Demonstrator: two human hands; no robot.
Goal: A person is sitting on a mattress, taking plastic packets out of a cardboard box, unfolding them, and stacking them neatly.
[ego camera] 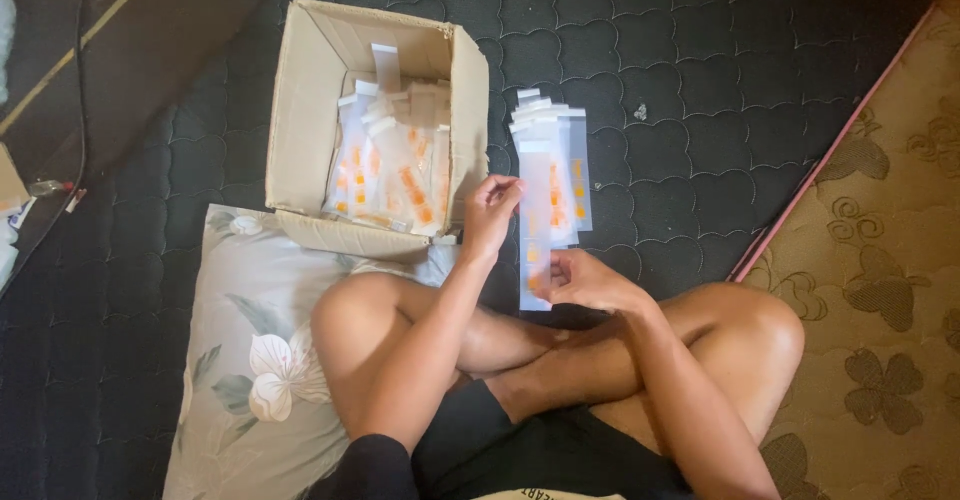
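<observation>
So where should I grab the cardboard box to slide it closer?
Probably by the box's near wall, coming from the person's side. That wall is the nearest edge, by the left hand, and its flap folds outward. The open top leaves the rim free, and the packets inside lie low.

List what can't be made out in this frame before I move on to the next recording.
Head view, the only one:
- Orange marks on the clear bags in the cardboard box and in the pile: too small and blurred.
- Lower end of the held bag: covered by the right hand.
- Left hand: its fingers curl over the bag's top edge, hiding the grip.
- Items at the left edge: cut off.
</observation>
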